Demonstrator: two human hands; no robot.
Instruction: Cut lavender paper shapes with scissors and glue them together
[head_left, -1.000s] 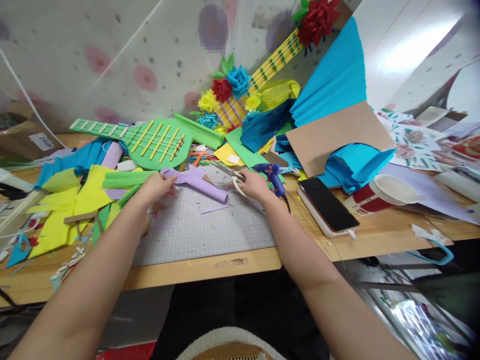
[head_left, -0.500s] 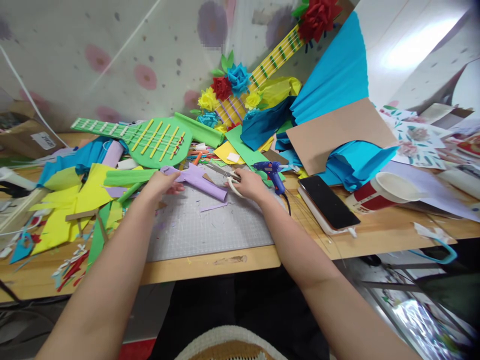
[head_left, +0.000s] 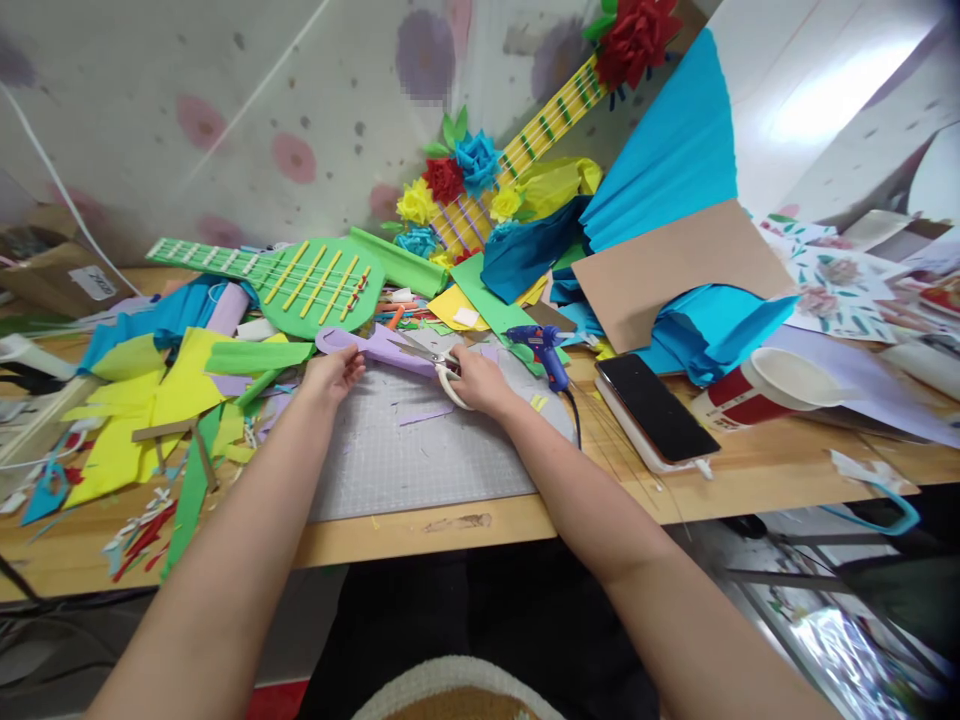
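A soft, lilac piece of curled craft paper (head_left: 375, 343) lies over the back half of a flat, grey, gridded cutting mat (head_left: 420, 465), its rounded end to the left. The left hand (head_left: 334, 378) pinches it near that end, thumb above and fingers curled beneath its near edge. The right hand (head_left: 478, 380) has its fingers wrapped around the white loop handles of a pair of metal-bladed scissors (head_left: 438, 357), whose parted blades point left across the paper. Whether the blades straddle the edge or merely pass above it is hard to tell from this height. The step in hand looks like trimming, and it would go best with the paper drawn lightly taut, the cut made deep in the blades near the pivot, and the sheet turned to meet the scissors. The left fingertips sit roughly in line with the blade tips, so short strokes seem wise. A thin lilac paper offcut (head_left: 427, 415) lies nearer the body, best brushed aside. To the right, a blue plastic glue gun (head_left: 546, 350) rests just beyond the right hand; the elbow and wrist should swing clear of its black cord (head_left: 577, 412).
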